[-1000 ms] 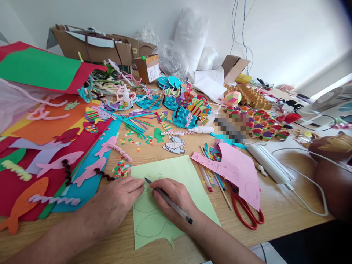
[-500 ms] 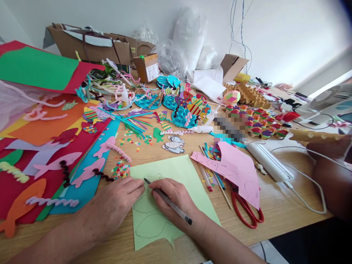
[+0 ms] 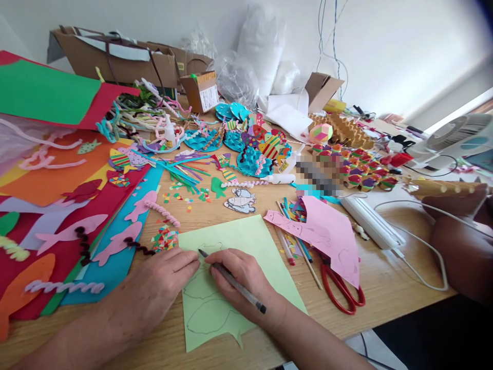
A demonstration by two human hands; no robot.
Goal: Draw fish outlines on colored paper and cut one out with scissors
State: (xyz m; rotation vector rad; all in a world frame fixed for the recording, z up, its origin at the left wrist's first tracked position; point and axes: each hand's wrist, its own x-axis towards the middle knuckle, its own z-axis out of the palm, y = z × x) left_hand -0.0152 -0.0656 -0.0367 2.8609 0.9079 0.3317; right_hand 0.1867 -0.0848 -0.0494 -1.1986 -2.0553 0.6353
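A light green sheet of paper (image 3: 265,257) lies on the wooden table before me, with pencil-thin fish outlines drawn on it. My right hand (image 3: 239,275) grips a pen (image 3: 239,285) with a clear barrel and dark end cap. Its tip touches the sheet near the upper left, beside a wavy line. Over the sheet's left edge lies my left hand (image 3: 165,280), palm down with fingers stretched out and close together, fingertips near the pen tip. My right hand and forearm cover part of the drawn outlines.
Right of the sheet lie red-handled scissors (image 3: 341,290), partly under pink paper (image 3: 331,236), and a white power strip (image 3: 372,221). Paper fish and coloured sheets (image 3: 31,277) spread on the left. Another person's hand (image 3: 454,205) is at the far right.
The view has shifted slightly, so the scene sits a little further left. My right hand still holds the pen at nearly the same spot; my left hand stays on the sheet.
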